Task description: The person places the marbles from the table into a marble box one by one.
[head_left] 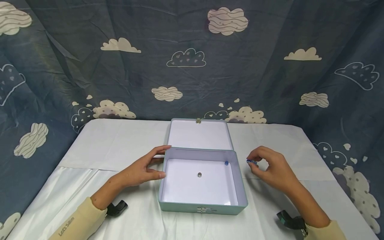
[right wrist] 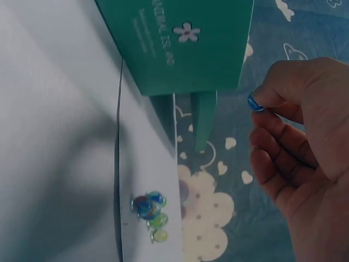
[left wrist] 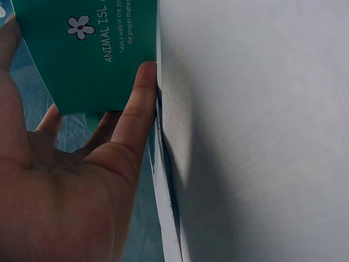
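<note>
A green metal box (head_left: pixel 204 208) with a pale lilac inside stands with its hinged lid (head_left: pixel 199 135) laid back. Inside it lie a blue marble (head_left: pixel 226 163) near the back right corner and a shiny grey marble (head_left: pixel 199 174) near the middle. My left hand (head_left: pixel 139 168) rests against the box's left side, thumb toward the front, forefinger at the back corner. To the right of the box, my right hand (head_left: pixel 271 166) pinches a blue glass marble (right wrist: pixel 254 102) between thumb and forefinger. Several blue and green marbles (right wrist: pixel 150 210) lie clustered on the table, seen in the right wrist view.
A white cloth covers the table (head_left: pixel 129 203). Behind and at both sides hangs a dark blue curtain (head_left: pixel 144 76) with cloud prints. A latch (head_left: pixel 203 210) sits on the box's front. Black devices (head_left: pixel 117 209) are strapped at both wrists.
</note>
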{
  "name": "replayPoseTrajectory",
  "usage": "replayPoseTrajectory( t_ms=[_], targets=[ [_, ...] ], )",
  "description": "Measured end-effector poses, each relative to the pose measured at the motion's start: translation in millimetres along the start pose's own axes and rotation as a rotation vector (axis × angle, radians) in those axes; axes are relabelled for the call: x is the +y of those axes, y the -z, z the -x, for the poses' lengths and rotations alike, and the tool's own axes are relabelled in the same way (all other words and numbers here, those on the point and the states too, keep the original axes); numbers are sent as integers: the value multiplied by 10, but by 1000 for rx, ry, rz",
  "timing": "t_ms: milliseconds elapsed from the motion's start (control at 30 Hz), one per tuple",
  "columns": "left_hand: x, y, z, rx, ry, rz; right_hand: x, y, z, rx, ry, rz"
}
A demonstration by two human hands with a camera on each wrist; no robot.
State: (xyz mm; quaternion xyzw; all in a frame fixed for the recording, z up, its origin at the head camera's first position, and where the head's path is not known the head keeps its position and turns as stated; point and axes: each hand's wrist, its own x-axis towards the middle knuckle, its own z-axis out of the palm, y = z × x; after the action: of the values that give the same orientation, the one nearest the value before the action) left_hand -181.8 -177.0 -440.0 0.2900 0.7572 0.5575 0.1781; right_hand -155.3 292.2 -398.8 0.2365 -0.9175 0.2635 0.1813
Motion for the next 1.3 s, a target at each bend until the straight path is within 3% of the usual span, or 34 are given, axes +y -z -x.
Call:
replayPoseTrajectory(
  t_ms=[500,967,1300],
  targets=[
    [4,7,-7,1,1,-4,-207,-73,7,-21,36,-94],
    [-4,6,-12,-1,2,4,-237,-106,22,-36,73,-113],
    [-1,5,-4,2,0,0,-231,-100,17,-52,57,-106]
  ],
)
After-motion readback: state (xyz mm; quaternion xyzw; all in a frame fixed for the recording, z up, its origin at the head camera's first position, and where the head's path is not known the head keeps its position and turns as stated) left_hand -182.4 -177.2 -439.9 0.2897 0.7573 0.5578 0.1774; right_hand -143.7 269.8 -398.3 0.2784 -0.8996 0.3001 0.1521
